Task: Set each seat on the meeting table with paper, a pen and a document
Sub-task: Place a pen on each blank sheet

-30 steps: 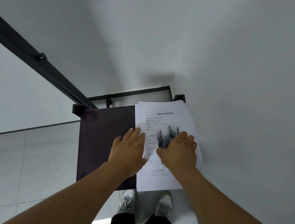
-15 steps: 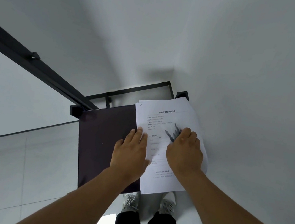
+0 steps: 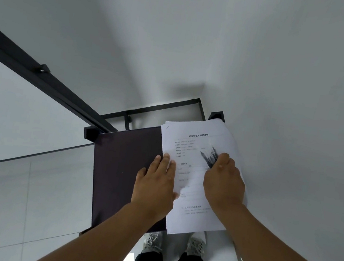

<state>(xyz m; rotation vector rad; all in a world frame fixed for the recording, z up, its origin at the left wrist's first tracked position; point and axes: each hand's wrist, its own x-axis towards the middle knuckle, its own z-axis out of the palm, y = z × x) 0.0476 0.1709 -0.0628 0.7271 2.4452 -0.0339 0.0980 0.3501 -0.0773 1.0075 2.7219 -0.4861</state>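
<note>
While the left hand (image 3: 155, 184) lay flat on the white printed paper stack (image 3: 193, 176) atop the small dark worktop (image 3: 123, 167), the right hand (image 3: 223, 184) gripped a blurred bundle of dark pens (image 3: 209, 157). Supplies were seemingly being gathered; next, lifting the stack without slipping sheets.

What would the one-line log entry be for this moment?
left hand: flat on white printed paper stack | right hand: grip on dark pens | surface: dark square side table
</note>
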